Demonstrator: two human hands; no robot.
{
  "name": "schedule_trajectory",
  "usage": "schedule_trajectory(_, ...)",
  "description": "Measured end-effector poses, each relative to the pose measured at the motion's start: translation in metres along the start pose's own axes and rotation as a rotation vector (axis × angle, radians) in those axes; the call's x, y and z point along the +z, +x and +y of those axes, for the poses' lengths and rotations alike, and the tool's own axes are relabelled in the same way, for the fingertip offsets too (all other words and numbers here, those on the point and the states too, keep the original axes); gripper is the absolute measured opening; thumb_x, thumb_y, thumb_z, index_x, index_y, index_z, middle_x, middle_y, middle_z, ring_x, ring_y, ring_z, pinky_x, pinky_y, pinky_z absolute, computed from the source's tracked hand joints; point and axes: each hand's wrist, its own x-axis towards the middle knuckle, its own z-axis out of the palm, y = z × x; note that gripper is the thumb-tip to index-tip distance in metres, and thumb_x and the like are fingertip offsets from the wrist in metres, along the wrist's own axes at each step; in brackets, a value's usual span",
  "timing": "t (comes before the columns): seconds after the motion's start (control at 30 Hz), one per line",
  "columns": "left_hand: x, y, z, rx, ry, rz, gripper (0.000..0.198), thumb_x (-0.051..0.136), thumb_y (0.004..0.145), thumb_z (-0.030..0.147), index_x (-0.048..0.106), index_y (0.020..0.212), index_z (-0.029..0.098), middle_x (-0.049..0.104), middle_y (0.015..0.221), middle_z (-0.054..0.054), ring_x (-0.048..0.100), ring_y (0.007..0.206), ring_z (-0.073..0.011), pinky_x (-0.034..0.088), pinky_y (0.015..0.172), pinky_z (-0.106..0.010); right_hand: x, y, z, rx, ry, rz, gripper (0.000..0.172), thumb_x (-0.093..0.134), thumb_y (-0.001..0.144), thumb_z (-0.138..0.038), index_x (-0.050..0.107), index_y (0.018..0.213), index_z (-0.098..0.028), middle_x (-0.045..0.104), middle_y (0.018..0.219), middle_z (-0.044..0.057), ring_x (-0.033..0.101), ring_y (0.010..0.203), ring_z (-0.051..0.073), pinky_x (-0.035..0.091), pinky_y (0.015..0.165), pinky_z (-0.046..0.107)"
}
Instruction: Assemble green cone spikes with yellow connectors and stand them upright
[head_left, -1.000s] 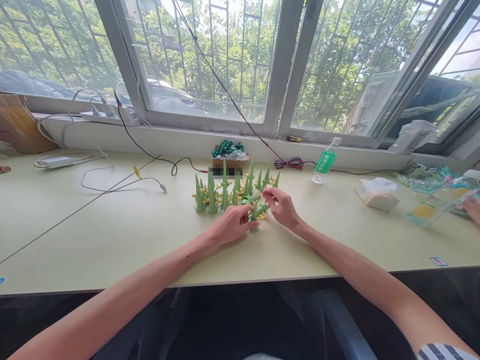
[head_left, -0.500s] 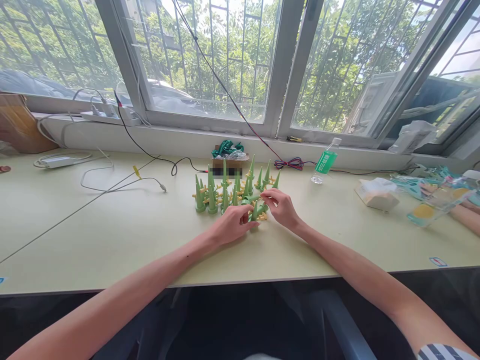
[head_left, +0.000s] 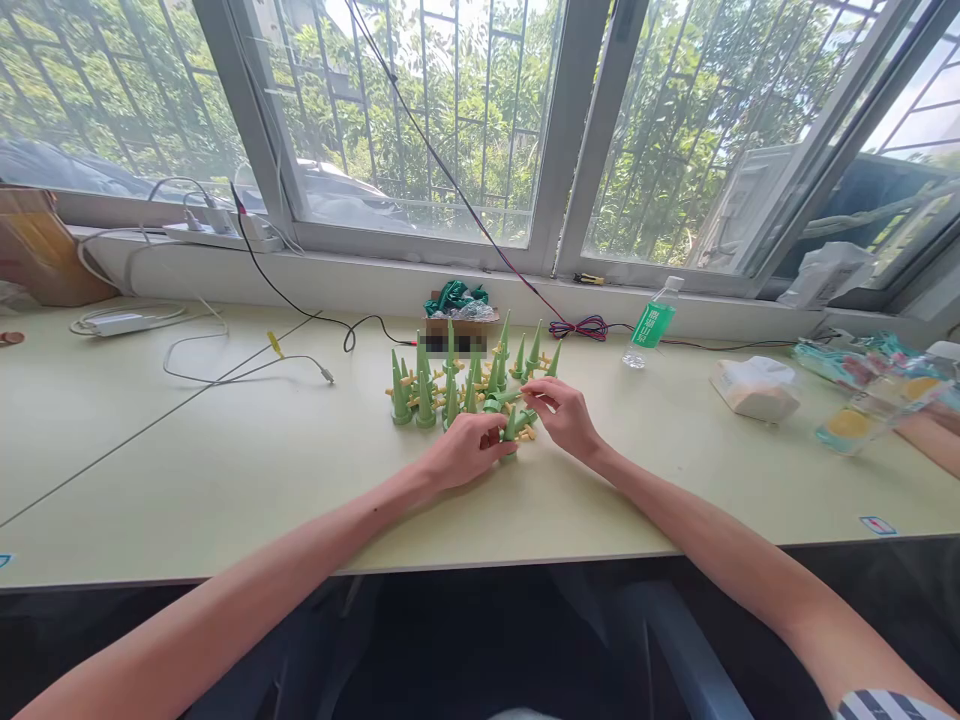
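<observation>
Several green cones with small yellow pieces stand on the table, in a cluster in front of the window. My left hand is closed round a green cone at the front right of the cluster, its thumb and fingers on the lower part. The cone stands upright. Just to the right, my right hand is pinched at the cluster's edge, above a green cone lying on its side. What its fingertips hold is too small to make out.
Behind the cones is a small box with green material. A water bottle and a tissue pack stand to the right. White cables lie left. Another person's arm shows at the far right.
My hands and the cones have barely moved. At the far right, the other person's hand and the items near it have shifted slightly.
</observation>
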Motion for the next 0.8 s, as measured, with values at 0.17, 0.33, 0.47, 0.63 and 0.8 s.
schedule_trajectory(0.17, 0.0, 0.0, -0.001, -0.003, -0.03, 0.039, 0.035, 0.06, 0.088, 0.031, 0.038, 0.063, 0.017, 0.037, 0.054, 0.007, 0.029, 0.05, -0.0072, 0.025, 0.051, -0.022, 0.0, -0.001, -0.003, 0.026, 0.021, 0.02, 0.019, 0.058, 0.092, -0.034, 0.069, 0.093, -0.019, 0.069, 0.092, 0.007, 0.066, 0.071, 0.017, 0.057, 0.07, 0.032)
schedule_trajectory(0.33, -0.001, 0.001, 0.002, -0.065, -0.114, 0.127, 0.033, 0.055, 0.091, 0.033, 0.038, 0.068, 0.018, 0.045, 0.059, 0.006, 0.031, 0.049, -0.0065, 0.026, 0.049, -0.022, 0.0, -0.001, -0.008, 0.054, 0.04, 0.02, 0.023, 0.058, 0.092, -0.039, 0.068, 0.091, -0.018, 0.068, 0.086, 0.006, 0.065, 0.065, 0.016, 0.056, 0.066, 0.031)
schedule_trajectory(0.47, -0.003, 0.002, 0.003, -0.115, -0.122, 0.19, 0.032, 0.055, 0.091, 0.035, 0.041, 0.069, 0.018, 0.047, 0.059, 0.005, 0.036, 0.05, -0.0075, 0.028, 0.05, -0.022, 0.0, -0.002, -0.012, 0.075, 0.05, 0.003, 0.026, 0.057, 0.093, -0.041, 0.065, 0.087, -0.017, 0.065, 0.078, 0.004, 0.061, 0.059, 0.014, 0.053, 0.06, 0.028)
schedule_trajectory(0.63, -0.002, 0.002, 0.0, -0.138, -0.126, 0.224, 0.029, 0.053, 0.093, 0.037, 0.05, 0.073, 0.017, 0.048, 0.06, 0.003, 0.039, 0.052, -0.0089, 0.03, 0.051, -0.023, -0.001, -0.003, -0.017, 0.075, 0.024, -0.031, 0.029, 0.053, 0.094, -0.042, 0.062, 0.08, -0.017, 0.059, 0.068, 0.002, 0.055, 0.057, 0.013, 0.048, 0.054, 0.025)
schedule_trajectory(0.8, -0.001, 0.002, -0.001, -0.142, -0.141, 0.233, 0.025, 0.053, 0.093, 0.037, 0.056, 0.08, 0.016, 0.05, 0.061, 0.003, 0.039, 0.051, -0.009, 0.029, 0.051, -0.023, -0.001, -0.003, -0.018, 0.048, 0.014, -0.039, 0.031, 0.051, 0.095, -0.042, 0.061, 0.078, -0.018, 0.06, 0.069, 0.003, 0.055, 0.059, 0.013, 0.05, 0.058, 0.026)
